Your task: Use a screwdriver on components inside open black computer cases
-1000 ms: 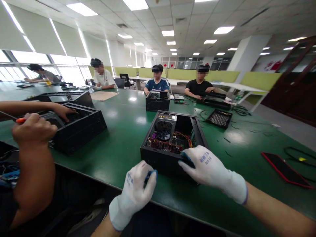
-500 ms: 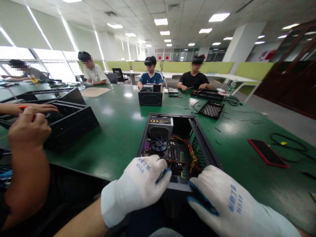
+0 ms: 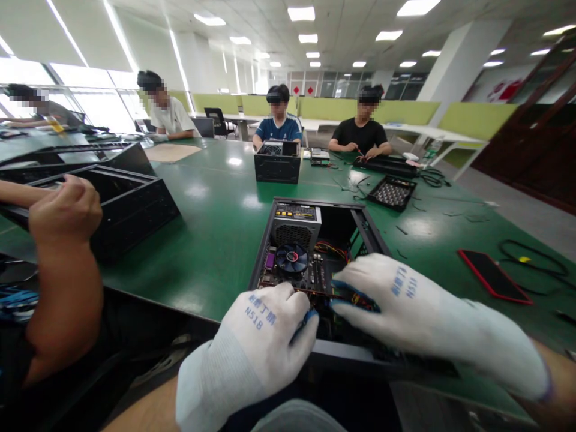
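Note:
An open black computer case [image 3: 265, 258] lies before me, with a power supply [image 3: 297, 227] at its far left and a round cooling fan [image 3: 291, 258] below that. My left hand [image 3: 274, 336], in a white glove, is over the near left part of the case, its fingers pressed together at a card's edge; what they grip is hidden. Over the right part of the case is my gloved right hand [image 3: 391, 300], thumb and fingers apart, near the card's right end and the coloured cables [image 3: 333, 247].
On the left a person's arm [image 3: 63, 264] reaches to another black case [image 3: 139, 210]. Across the green table [image 3: 207, 222] people sit by a further case [image 3: 278, 168] and a black tray [image 3: 393, 193]. A red-edged black phone-like slab [image 3: 495, 276] lies at right.
My right hand has moved from the case's near right edge up and inward over its interior. My left hand stays at about the same place. The neighbour's hand has shifted, and the view has tilted slightly.

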`<state>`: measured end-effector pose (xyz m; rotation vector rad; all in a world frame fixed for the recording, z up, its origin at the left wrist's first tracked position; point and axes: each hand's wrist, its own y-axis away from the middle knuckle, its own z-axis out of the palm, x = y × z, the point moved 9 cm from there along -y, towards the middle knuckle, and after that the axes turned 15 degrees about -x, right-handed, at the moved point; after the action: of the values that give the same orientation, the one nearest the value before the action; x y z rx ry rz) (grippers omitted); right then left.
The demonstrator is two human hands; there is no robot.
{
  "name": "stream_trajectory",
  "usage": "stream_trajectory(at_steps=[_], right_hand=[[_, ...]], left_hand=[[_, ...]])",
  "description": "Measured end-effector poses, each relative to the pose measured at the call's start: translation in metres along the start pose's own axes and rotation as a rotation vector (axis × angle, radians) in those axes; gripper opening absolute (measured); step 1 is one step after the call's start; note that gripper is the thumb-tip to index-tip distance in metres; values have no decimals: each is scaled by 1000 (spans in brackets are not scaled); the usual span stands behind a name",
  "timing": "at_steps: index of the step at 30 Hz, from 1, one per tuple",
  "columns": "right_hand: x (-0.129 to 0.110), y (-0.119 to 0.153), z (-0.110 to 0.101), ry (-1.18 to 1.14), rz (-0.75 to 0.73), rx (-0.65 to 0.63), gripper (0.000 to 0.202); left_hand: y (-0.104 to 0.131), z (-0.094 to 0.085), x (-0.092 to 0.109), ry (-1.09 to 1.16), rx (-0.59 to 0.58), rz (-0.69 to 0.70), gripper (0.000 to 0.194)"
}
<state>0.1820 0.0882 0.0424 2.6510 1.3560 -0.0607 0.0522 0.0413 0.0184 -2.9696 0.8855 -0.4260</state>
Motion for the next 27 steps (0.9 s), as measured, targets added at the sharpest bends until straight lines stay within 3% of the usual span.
stream_trajectory(at_steps=[7, 12, 20, 27], right_hand=[[19, -96, 43, 382, 13, -334, 37], [13, -132, 68, 476, -13, -523, 27], [12, -133, 75, 445, -107, -530, 24], [34, -107, 52, 372, 51, -499, 24]], left_hand=[[0, -1, 0, -16, 15, -14, 20], [1, 0, 1, -34, 10, 15, 18], [1, 2, 0, -31, 7, 15, 18], [0, 1, -3, -16, 17, 8, 18]])
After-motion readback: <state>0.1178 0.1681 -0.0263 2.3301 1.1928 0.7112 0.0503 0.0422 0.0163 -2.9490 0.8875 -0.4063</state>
